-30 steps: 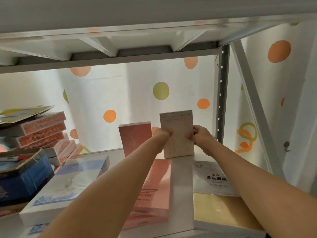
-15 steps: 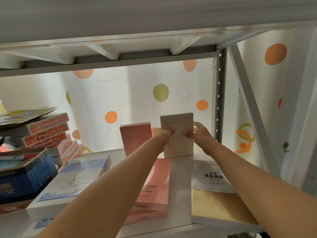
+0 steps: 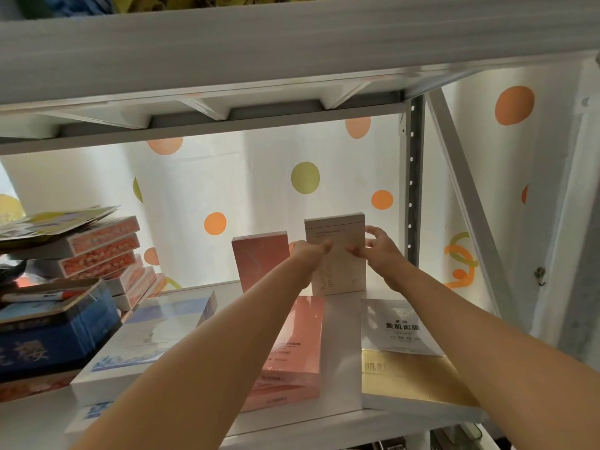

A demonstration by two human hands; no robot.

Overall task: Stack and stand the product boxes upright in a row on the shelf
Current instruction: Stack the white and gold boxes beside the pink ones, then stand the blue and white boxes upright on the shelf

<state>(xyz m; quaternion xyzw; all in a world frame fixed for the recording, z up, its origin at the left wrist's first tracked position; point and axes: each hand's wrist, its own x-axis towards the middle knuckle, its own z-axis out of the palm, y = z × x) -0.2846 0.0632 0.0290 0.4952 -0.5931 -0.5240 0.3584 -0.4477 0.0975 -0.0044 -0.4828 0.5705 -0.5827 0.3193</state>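
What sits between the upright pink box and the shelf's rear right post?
In the head view, the upright beige box, held by the left hand and right hand, stands between the pink box and the post.

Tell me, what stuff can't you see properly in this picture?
- Lower front of the standing pink box: hidden by the left hand and forearm, head view.
- Small print on the beige box: too small and blurred to read.
- Lying pink box: left part covered by the left forearm.
- Blue box: cut off by the left edge.
- Right hand: whether it grips the beige box is unclear.
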